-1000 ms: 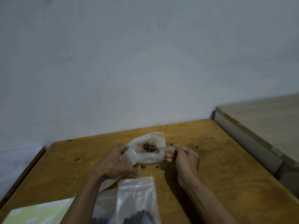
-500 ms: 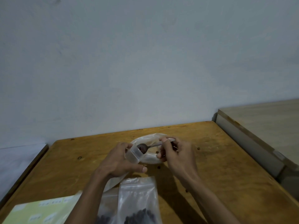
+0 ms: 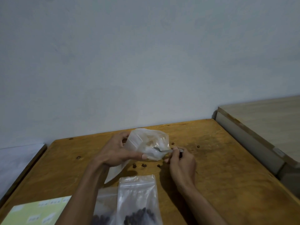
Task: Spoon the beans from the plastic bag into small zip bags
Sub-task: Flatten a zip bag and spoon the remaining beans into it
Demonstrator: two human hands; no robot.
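My left hand [image 3: 115,153] grips a small clear zip bag [image 3: 134,141] by its top, and the bag's lower end hangs out below my palm. Right behind it on the table sits the crumpled plastic bag [image 3: 159,140]; the beans inside are hard to see. My right hand [image 3: 180,159] pinches the handle of a metal spoon [image 3: 159,150], whose bowl lies low inside the plastic bag. Several loose beans [image 3: 143,165] lie on the wooden table [image 3: 219,168] between and beyond my hands.
Two zip bags with beans in them [image 3: 138,200] lie at the near edge between my forearms. A yellow-green sheet [image 3: 37,213] lies at the near left. A lighter, higher table [image 3: 259,120] adjoins on the right. The wall stands close behind.
Half a second ago the spoon with beans was at the zip bag's mouth. My right hand has since drawn back to the right, and the spoon's bowl lies down in the plastic bag.
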